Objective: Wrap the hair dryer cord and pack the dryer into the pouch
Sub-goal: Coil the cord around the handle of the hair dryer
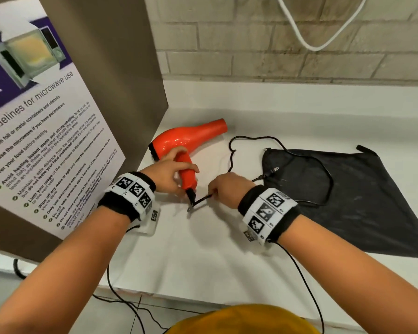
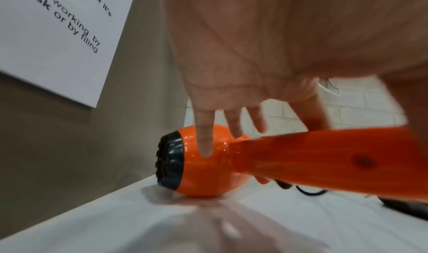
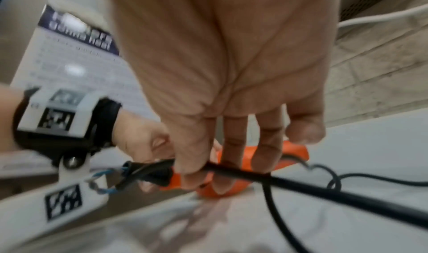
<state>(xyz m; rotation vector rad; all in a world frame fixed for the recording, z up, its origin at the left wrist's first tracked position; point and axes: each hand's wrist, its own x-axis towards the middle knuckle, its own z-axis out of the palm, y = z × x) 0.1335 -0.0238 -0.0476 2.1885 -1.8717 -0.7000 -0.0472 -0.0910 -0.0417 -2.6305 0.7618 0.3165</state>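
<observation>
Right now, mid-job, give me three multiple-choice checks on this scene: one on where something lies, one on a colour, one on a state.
1. Where does the cord's plug lie?
A. on the black pouch
B. inside the pouch
C. on the dryer's nozzle

2. What colour is the hair dryer?
A. blue
B. white
C. orange

3. What is the right hand doing?
A. resting flat on the counter
B. pinching the cord near the handle's base
C. gripping the pouch

Answers:
1 A: the plug rests on top of the pouch's fabric.
2 C: its body is orange, with a black rear grille.
3 B: its fingers pinch the cord while the left hand holds the handle.
</observation>
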